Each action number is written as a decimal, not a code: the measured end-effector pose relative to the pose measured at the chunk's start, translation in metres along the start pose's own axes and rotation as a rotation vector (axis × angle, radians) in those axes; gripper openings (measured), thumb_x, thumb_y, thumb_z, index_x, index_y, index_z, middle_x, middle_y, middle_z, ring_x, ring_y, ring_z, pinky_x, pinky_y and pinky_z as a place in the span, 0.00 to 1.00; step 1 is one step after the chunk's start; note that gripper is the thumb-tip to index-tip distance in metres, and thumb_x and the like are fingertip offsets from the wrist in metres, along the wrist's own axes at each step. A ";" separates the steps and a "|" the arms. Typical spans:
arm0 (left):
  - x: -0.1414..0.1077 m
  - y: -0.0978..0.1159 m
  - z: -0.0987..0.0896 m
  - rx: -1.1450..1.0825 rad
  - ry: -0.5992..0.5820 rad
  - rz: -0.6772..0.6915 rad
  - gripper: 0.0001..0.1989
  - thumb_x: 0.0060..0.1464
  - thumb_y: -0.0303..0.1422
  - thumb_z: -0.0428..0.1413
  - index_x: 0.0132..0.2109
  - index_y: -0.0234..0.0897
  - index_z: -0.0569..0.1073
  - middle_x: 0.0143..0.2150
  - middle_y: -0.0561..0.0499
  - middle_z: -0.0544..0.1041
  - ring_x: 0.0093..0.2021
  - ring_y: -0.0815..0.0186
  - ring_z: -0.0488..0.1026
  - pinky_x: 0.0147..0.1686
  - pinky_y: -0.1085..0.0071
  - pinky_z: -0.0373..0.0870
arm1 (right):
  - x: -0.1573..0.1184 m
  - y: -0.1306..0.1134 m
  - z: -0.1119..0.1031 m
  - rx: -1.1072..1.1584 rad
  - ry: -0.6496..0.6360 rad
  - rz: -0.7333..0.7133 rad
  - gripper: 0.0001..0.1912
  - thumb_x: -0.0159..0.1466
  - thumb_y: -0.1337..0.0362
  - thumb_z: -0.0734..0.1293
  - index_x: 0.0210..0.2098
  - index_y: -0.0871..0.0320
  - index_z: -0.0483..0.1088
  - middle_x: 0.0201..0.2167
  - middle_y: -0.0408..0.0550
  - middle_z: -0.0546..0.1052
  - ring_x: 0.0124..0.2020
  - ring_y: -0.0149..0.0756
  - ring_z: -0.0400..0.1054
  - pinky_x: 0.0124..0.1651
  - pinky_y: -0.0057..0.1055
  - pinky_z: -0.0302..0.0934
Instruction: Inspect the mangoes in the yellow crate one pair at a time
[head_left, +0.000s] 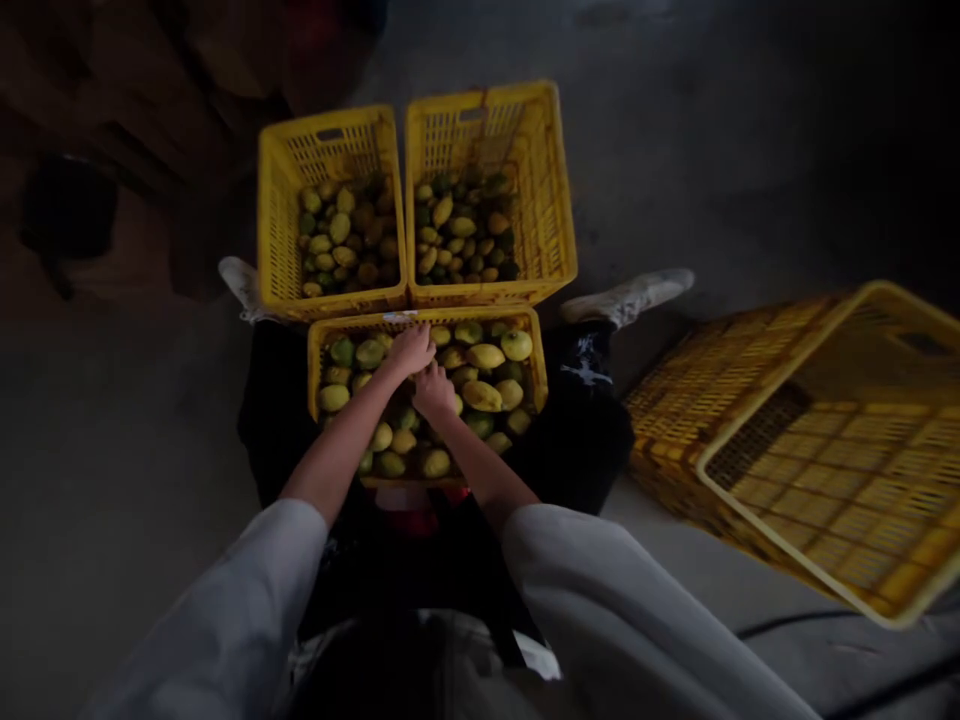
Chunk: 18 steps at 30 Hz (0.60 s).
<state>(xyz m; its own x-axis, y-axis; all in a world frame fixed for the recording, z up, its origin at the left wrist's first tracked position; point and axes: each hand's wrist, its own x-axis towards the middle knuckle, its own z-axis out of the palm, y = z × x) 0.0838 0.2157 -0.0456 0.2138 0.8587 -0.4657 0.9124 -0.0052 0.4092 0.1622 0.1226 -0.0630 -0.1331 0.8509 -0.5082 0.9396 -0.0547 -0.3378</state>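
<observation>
Our left hand (pixel 412 350) and right hand (pixel 434 391) are close together near the centre of the frame, the left slightly higher. Fingers on both are bent and point down among the fruit (pixel 482 397), but we cannot tell how far they are closed or whether either hand has hold of a piece. The fruit, yellow and green, lies in layers across the near crate (pixel 480 314), in the middle of the frame between our knees. A pale label (pixel 400 317) sits on that crate's far rim.

Just beyond, in the upper middle, we see two more yellow crates side by side: the left-hand crate (pixel 277 235) and the right-hand crate (pixel 546 200), both with similar fruit in the bottom. Our shoes show on either side, one pale shoe (pixel 244 287) at left and another (pixel 634 298) at right. At the right edge, a large yellow crate (pixel 739 370) lies tipped on the grey floor (pixel 675 150), its mouth facing us. Below it runs a dark cable (pixel 795 619).
</observation>
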 end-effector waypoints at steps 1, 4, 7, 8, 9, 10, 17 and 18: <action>0.012 0.010 0.011 0.001 -0.016 -0.062 0.26 0.64 0.30 0.56 0.67 0.28 0.68 0.66 0.29 0.72 0.67 0.46 0.70 0.65 0.58 0.66 | -0.004 0.000 0.004 0.003 0.014 0.004 0.29 0.67 0.68 0.67 0.67 0.58 0.64 0.65 0.65 0.67 0.61 0.53 0.64 0.50 0.41 0.71; 0.038 0.032 0.043 -0.058 -0.018 -0.283 0.35 0.63 0.34 0.60 0.70 0.19 0.60 0.67 0.20 0.68 0.68 0.42 0.70 0.62 0.56 0.69 | -0.019 0.005 0.017 0.016 0.088 -0.038 0.25 0.71 0.68 0.62 0.67 0.55 0.66 0.63 0.62 0.69 0.61 0.52 0.63 0.47 0.39 0.73; 0.051 0.041 0.063 -0.174 0.107 -0.438 0.38 0.60 0.35 0.63 0.69 0.21 0.59 0.66 0.21 0.70 0.66 0.44 0.72 0.61 0.58 0.71 | -0.025 0.012 0.030 0.017 0.110 -0.035 0.22 0.74 0.67 0.57 0.63 0.57 0.70 0.56 0.63 0.72 0.58 0.50 0.64 0.47 0.37 0.74; 0.053 0.041 0.067 -0.223 0.155 -0.462 0.37 0.58 0.34 0.65 0.68 0.23 0.60 0.64 0.23 0.72 0.65 0.45 0.73 0.61 0.59 0.71 | -0.024 0.014 0.033 0.019 0.110 -0.040 0.22 0.74 0.67 0.57 0.63 0.58 0.71 0.55 0.63 0.73 0.57 0.49 0.64 0.47 0.36 0.74; 0.054 0.041 0.068 -0.271 0.193 -0.474 0.37 0.56 0.34 0.66 0.67 0.25 0.61 0.63 0.25 0.74 0.64 0.46 0.74 0.61 0.59 0.70 | -0.024 0.015 0.035 0.022 0.113 -0.052 0.22 0.74 0.68 0.56 0.64 0.58 0.71 0.54 0.63 0.73 0.57 0.49 0.64 0.47 0.36 0.74; 0.054 0.039 0.069 -0.312 0.222 -0.472 0.36 0.54 0.33 0.67 0.65 0.26 0.62 0.61 0.27 0.75 0.63 0.46 0.75 0.61 0.60 0.70 | -0.023 0.016 0.037 0.027 0.121 -0.068 0.23 0.74 0.68 0.56 0.65 0.59 0.70 0.54 0.63 0.73 0.58 0.50 0.64 0.47 0.36 0.74; 0.022 0.034 0.044 -0.893 0.541 -0.474 0.27 0.45 0.31 0.71 0.50 0.39 0.67 0.56 0.42 0.76 0.62 0.53 0.73 0.63 0.61 0.68 | -0.022 0.018 0.034 0.137 0.152 -0.136 0.24 0.73 0.66 0.60 0.67 0.60 0.67 0.61 0.66 0.72 0.61 0.53 0.63 0.54 0.42 0.72; 0.008 0.032 0.036 -1.080 0.564 -0.451 0.26 0.47 0.30 0.70 0.49 0.40 0.67 0.54 0.45 0.76 0.60 0.56 0.74 0.61 0.63 0.70 | -0.022 0.019 0.034 0.169 0.176 -0.127 0.25 0.73 0.64 0.61 0.68 0.61 0.66 0.61 0.66 0.71 0.60 0.53 0.64 0.55 0.42 0.71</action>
<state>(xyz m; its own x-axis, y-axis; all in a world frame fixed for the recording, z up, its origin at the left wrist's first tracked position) 0.1267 0.2036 -0.0644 -0.4530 0.7738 -0.4428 0.0677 0.5251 0.8483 0.1721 0.0855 -0.0853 -0.1756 0.9333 -0.3132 0.8511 -0.0159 -0.5247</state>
